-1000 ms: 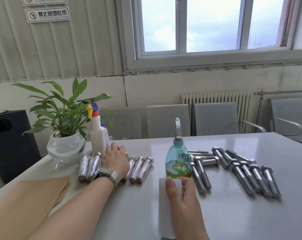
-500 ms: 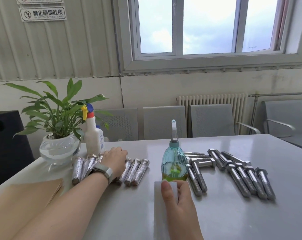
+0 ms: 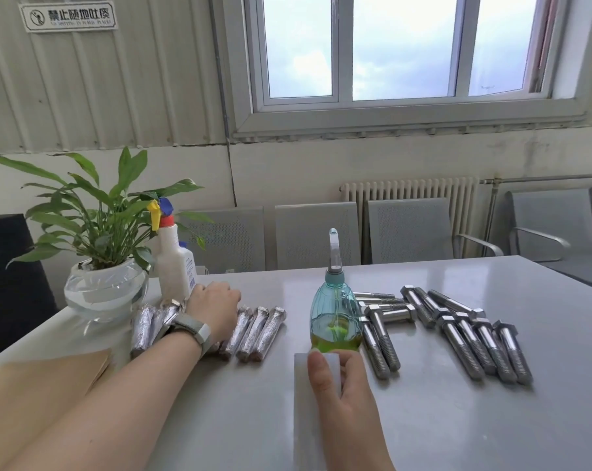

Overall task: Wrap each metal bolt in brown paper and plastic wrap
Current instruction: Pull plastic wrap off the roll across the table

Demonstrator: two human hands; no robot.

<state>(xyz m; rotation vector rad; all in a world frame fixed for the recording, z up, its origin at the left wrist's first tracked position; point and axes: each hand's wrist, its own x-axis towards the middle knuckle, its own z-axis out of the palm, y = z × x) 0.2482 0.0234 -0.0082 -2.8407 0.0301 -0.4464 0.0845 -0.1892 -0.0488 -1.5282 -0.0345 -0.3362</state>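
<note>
Bolts [image 3: 457, 331] lie bare toward the worktop's [image 3: 457, 419] right edge; your left hand [image 3: 214, 309] rests flat on wrapped ones, your right hand's [image 3: 347, 392] fingers gripping a white block [image 3: 303, 396].

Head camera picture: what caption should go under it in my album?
Left hand rests on wrapped bolts, right hand holds a white block, bare bolts wait.

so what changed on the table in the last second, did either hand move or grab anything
Hardly anything changed. The left hand still rests on the row of wrapped bolts, and the right hand keeps holding the white block in front of the blue bottle. The bare bolts lie as before. Only the camera tilted slightly.
</note>
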